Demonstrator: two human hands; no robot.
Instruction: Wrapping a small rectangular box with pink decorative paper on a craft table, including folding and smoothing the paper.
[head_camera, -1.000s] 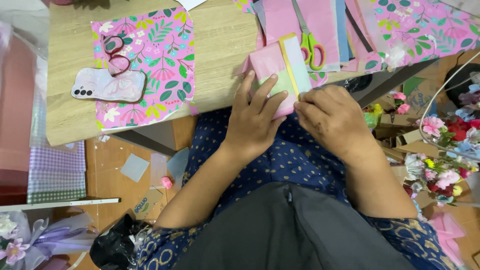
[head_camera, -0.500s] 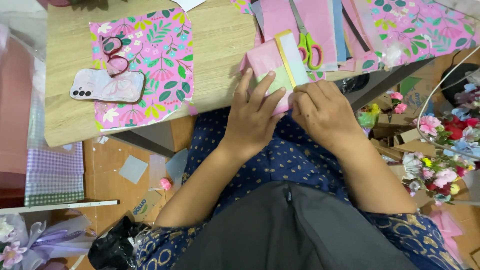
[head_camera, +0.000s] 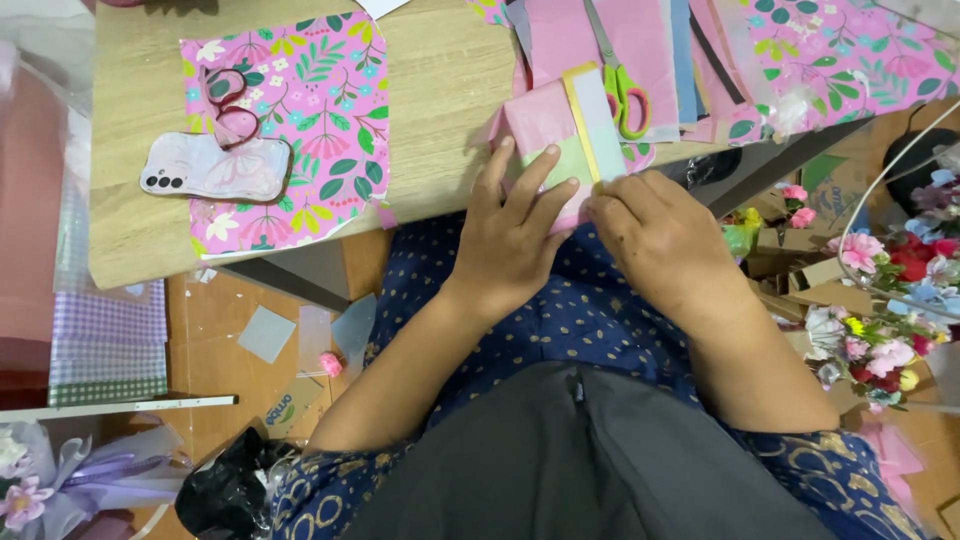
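Two hands on one small stack of coloured paper at the near edge of the surface

The left hand (head_camera: 515, 235) lies spread flat on the paper stack (head_camera: 560, 135), fingers (head_camera: 540, 170) wide; the right hand (head_camera: 655, 235) pinches the stack's near right corner, fingers narrow. On the surface (head_camera: 440, 90) also lie two scissors (head_camera: 622, 85), one phone (head_camera: 215, 168) and two floral sheets (head_camera: 300, 120)

2 hands (head_camera: 585, 235), 2 scissors (head_camera: 622, 85), 1 phone (head_camera: 215, 168), 2 floral sheets (head_camera: 310, 110).
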